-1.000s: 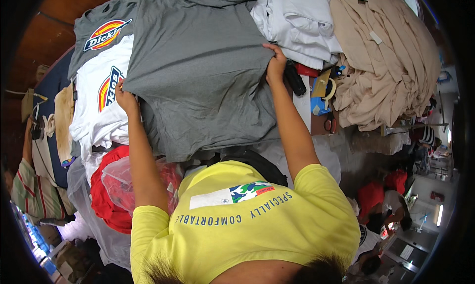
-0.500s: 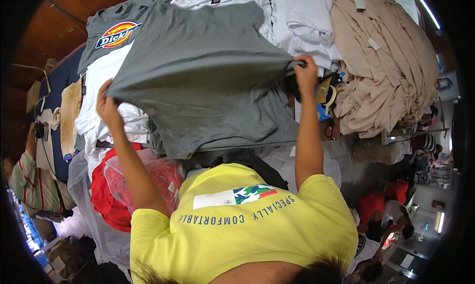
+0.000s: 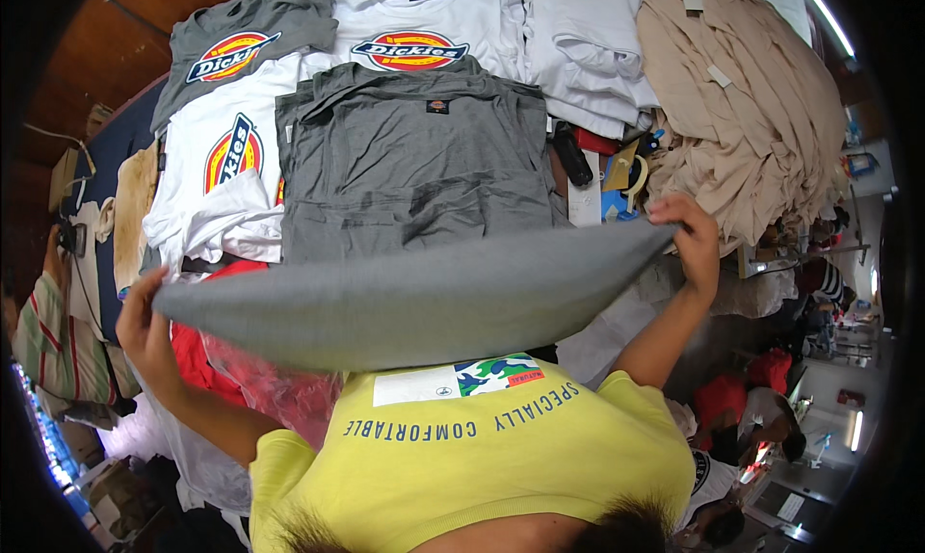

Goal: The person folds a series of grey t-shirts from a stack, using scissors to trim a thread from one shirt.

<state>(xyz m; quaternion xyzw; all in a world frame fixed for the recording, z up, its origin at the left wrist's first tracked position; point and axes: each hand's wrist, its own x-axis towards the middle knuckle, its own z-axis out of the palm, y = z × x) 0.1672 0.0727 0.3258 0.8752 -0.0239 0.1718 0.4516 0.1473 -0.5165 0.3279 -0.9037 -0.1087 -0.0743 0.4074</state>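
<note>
Just before the person's yellow shirt (image 3: pixel 520 447), one grey garment (image 3: pixel 414 293) hangs stretched; the left hand (image 3: pixel 146 312) grips one end, the right hand (image 3: pixel 692 240) pinches the other. A clear plastic bag (image 3: pixel 289 384) shows red inside. Beyond lies a grey stack (image 3: pixel 376 158), layers I can't count, then two white printed shirts (image 3: pixel 491 23), one grey printed shirt (image 3: pixel 207 33), one beige heap (image 3: pixel 752 100).

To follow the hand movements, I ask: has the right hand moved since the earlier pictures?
Yes. The right hand, earlier left of the tape roll, is now right of it and nearer the yellow shirt.
</note>
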